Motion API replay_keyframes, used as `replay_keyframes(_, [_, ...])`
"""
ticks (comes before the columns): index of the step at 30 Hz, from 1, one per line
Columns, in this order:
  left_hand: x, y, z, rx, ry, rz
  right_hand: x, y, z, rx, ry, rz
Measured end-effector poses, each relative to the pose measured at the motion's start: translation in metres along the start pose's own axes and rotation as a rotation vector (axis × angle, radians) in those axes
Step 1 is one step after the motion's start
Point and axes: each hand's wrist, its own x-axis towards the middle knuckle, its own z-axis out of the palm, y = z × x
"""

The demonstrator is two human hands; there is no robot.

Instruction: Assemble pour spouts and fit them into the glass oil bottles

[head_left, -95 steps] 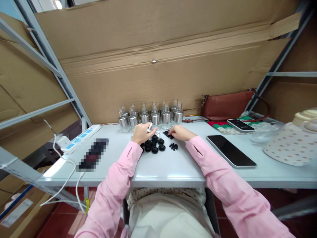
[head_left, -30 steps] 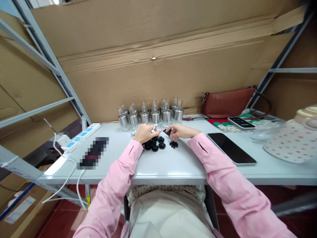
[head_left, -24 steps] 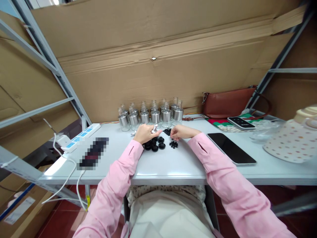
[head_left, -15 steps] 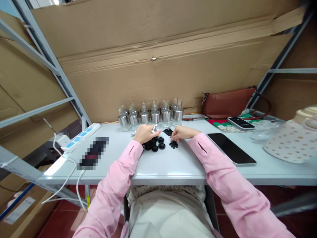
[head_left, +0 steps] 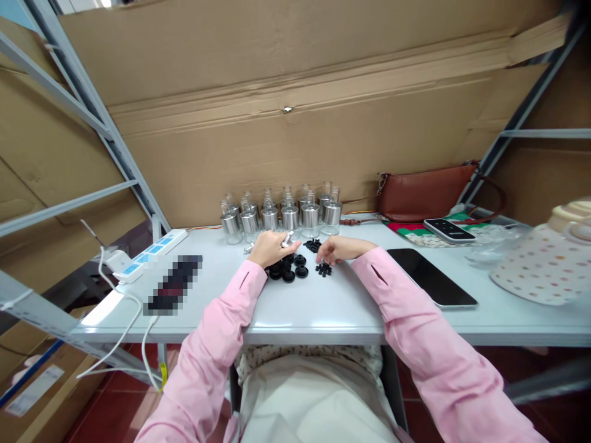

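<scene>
Pink sleeves run forward over the pale grey table to your hands. Your left hand is curled closed, pinching a small silvery metal fitting between thumb and forefinger, just above the larger round black rubber caps. Your right hand is loosely bent, fingertips lowered to the cluster of tiny black rings; whether it grips one, I cannot tell. Behind stand silver-collared glass bottles, and farther right a brown leather bag.

Long pink sleeves with slit cuffs cover both arms. Below them is a speckled hem over cream lap fabric.
</scene>
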Motion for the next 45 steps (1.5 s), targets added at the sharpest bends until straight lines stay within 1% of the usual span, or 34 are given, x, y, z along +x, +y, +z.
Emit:
replay_keyframes(4, [0.000,0.000,-0.001,0.003,-0.007,-0.003,0.002,0.004,-0.001,-0.043,0.002,-0.095])
replay_keyframes(7, [0.000,0.000,-0.001,0.006,-0.009,-0.004,0.003,0.004,-0.001,-0.075,0.011,-0.112])
replay_keyframes(14, [0.000,0.001,-0.001,0.013,-0.009,-0.001,0.006,0.007,0.001,-0.044,0.026,-0.073])
replay_keyframes(19, [0.000,0.002,-0.002,0.011,-0.011,0.004,0.007,0.007,0.002,-0.084,0.039,-0.076])
replay_keyframes(27, [0.000,0.000,0.000,0.022,-0.001,0.006,-0.005,-0.003,-0.003,-0.121,0.079,-0.006])
replay_keyframes(34, [0.000,-0.001,0.000,-0.008,0.004,0.003,-0.007,-0.003,-0.003,-0.146,0.039,0.025])
replay_keyframes(38, [0.000,-0.001,0.000,-0.004,0.007,-0.001,-0.009,-0.006,-0.001,-0.083,0.005,0.044])
replay_keyframes(45, [-0.001,-0.003,0.001,-0.041,0.017,-0.004,-0.011,-0.014,0.002,-0.026,0.002,0.087])
